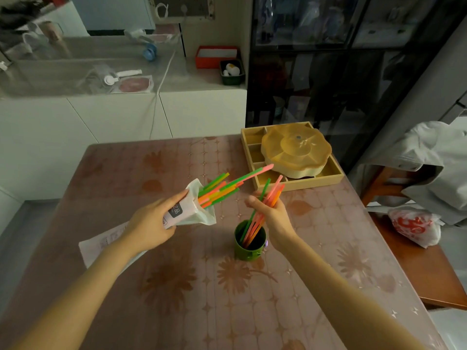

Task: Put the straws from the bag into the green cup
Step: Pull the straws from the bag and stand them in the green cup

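Note:
My left hand [149, 223] grips a white plastic bag [192, 210], tilted with its open mouth toward the right. Several green, pink, orange and yellow straws [222, 188] stick out of the mouth; one long green-and-pink straw reaches farthest right. My right hand [273, 213] is closed around a bunch of straws [270, 195] directly above the green cup [249, 245]. Their lower ends are inside the cup and their upper ends fan out above my fingers. The cup stands upright on the table, between my forearms.
A patterned reddish table [177, 286] carries a sheet of paper [101, 243] under my left wrist. A yellow tray with a lidded snack dish [295, 150] sits at the far right corner. A chair with a grey jacket [434, 162] and a plastic bag [414, 226] stands to the right.

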Demonstrator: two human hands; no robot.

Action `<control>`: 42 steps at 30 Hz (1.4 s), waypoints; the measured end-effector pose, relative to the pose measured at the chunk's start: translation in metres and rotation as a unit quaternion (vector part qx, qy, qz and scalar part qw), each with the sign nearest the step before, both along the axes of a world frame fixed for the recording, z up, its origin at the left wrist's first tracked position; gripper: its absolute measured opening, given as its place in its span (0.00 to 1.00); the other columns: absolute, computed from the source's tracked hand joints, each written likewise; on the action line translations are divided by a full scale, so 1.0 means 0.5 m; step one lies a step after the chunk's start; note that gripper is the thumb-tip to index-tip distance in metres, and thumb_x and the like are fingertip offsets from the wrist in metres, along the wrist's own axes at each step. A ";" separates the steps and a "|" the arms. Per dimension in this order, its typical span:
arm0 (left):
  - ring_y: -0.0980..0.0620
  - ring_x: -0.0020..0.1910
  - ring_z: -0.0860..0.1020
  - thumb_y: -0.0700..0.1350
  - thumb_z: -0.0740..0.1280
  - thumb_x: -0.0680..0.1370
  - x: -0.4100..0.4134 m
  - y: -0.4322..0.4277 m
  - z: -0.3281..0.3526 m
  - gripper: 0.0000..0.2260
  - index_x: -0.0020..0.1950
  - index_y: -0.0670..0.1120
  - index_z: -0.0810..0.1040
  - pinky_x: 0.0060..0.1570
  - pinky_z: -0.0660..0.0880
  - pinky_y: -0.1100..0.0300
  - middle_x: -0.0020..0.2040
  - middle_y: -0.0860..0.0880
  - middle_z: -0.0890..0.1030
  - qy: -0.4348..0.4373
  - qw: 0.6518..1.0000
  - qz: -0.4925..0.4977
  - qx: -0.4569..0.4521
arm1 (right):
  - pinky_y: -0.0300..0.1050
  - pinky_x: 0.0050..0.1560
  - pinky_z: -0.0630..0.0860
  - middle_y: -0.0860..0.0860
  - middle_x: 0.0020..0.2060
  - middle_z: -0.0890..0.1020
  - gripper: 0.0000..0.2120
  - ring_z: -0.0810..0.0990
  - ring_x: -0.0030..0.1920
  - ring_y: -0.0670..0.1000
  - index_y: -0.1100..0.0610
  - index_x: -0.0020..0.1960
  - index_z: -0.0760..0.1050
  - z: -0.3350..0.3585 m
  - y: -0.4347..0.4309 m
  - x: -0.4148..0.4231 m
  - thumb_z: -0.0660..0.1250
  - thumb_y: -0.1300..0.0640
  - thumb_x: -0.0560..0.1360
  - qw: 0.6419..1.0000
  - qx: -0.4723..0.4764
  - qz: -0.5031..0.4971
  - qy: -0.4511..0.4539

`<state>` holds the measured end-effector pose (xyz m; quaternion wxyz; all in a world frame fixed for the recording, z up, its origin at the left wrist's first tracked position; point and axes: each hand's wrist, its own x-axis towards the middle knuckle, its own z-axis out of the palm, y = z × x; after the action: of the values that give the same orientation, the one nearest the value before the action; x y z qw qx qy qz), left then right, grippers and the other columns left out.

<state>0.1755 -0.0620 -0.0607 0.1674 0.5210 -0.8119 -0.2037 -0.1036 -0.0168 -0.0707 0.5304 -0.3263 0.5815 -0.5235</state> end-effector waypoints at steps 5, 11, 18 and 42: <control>0.50 0.48 0.77 0.37 0.72 0.66 -0.024 -0.005 0.011 0.39 0.71 0.60 0.61 0.41 0.71 0.60 0.58 0.53 0.77 0.025 0.999 -0.016 -0.017 | 0.52 0.61 0.71 0.52 0.68 0.71 0.39 0.73 0.64 0.51 0.49 0.72 0.57 0.050 -0.021 -0.064 0.71 0.41 0.68 0.994 0.006 -0.064 0.091; 0.57 0.47 0.75 0.38 0.74 0.66 -0.066 -0.014 0.045 0.39 0.70 0.61 0.60 0.40 0.69 0.70 0.57 0.56 0.76 0.098 0.994 -0.025 -0.043 | 0.56 0.66 0.68 0.49 0.71 0.69 0.46 0.67 0.69 0.52 0.49 0.75 0.54 0.129 -0.023 -0.072 0.60 0.27 0.66 0.936 -0.077 -0.166 0.301; 0.58 0.47 0.76 0.40 0.74 0.67 -0.118 -0.007 0.075 0.42 0.67 0.70 0.55 0.41 0.71 0.70 0.55 0.58 0.77 0.115 0.990 -0.076 -0.044 | 0.30 0.42 0.75 0.38 0.41 0.84 0.17 0.81 0.45 0.37 0.48 0.53 0.77 0.172 -0.030 0.001 0.65 0.39 0.71 0.995 -0.098 0.011 -0.002; 0.53 0.52 0.77 0.37 0.73 0.68 -0.012 0.009 -0.021 0.37 0.72 0.56 0.61 0.43 0.71 0.64 0.60 0.55 0.76 0.094 0.995 0.018 0.023 | 0.40 0.26 0.68 0.47 0.23 0.67 0.18 0.66 0.23 0.46 0.55 0.32 0.68 0.286 -0.010 -0.243 0.66 0.46 0.75 0.849 -0.265 -0.380 -0.255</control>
<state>0.1697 -0.0576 -0.0714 0.2349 0.5179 -0.7780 -0.2672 -0.2250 -0.0221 0.0725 0.3128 -0.0630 0.3435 -0.8833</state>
